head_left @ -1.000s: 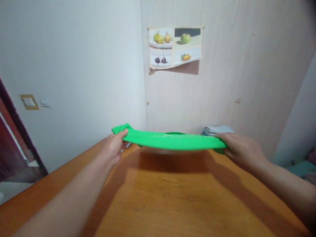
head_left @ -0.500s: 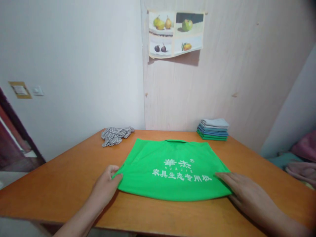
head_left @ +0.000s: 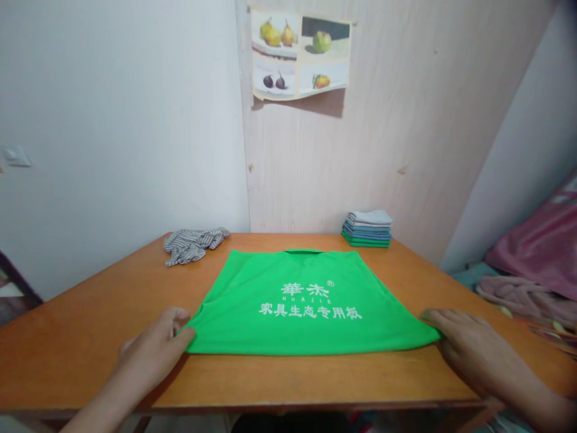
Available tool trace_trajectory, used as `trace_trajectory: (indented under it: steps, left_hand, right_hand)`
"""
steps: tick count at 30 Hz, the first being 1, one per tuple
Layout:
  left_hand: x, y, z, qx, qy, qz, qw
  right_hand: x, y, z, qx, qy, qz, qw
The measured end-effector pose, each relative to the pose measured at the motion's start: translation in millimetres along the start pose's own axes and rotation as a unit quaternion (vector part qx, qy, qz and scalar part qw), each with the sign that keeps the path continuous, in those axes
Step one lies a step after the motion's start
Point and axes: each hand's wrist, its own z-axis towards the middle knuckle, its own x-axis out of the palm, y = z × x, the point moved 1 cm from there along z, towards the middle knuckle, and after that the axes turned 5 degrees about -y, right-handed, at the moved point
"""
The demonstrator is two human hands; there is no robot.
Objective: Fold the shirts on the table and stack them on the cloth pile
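A green T-shirt (head_left: 297, 334) with white printed lettering lies spread on the table, its neck opening at the far edge. My left hand (head_left: 155, 346) pinches the near left corner between thumb and fingers. At the near right corner, my right hand (head_left: 473, 346) has its fingers closed on the cloth, which draws out to a point there. The near hem runs almost straight between both hands.
The orange wooden table (head_left: 103, 313) carries a crumpled striped cloth (head_left: 192, 243) at back left and a stack of folded clothes (head_left: 367, 230) at back right. Walls rise behind. Pink fabric (head_left: 536, 264) lies beyond the right edge.
My hands have moved farther apart, stretching the T-shirt's near edge wider. The hem, which bowed before, is now straighter. The whole view has shifted slightly to the right.
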Motion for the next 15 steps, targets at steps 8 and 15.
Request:
trace_trajectory:
  steps: [8,15]
  left_hand:
    - [-9.0,-48.8,-4.7,0.180,-0.096,-0.024,0.979]
    - [33.6,-94.1,-10.2,0.295,0.058,-0.029,0.953]
  right_hand:
    - [-12.4,1.3,35.6,0.107,-0.009,0.076,0.991]
    - [13.8,80.4,72.9,0.040,0.052,0.181,0.981]
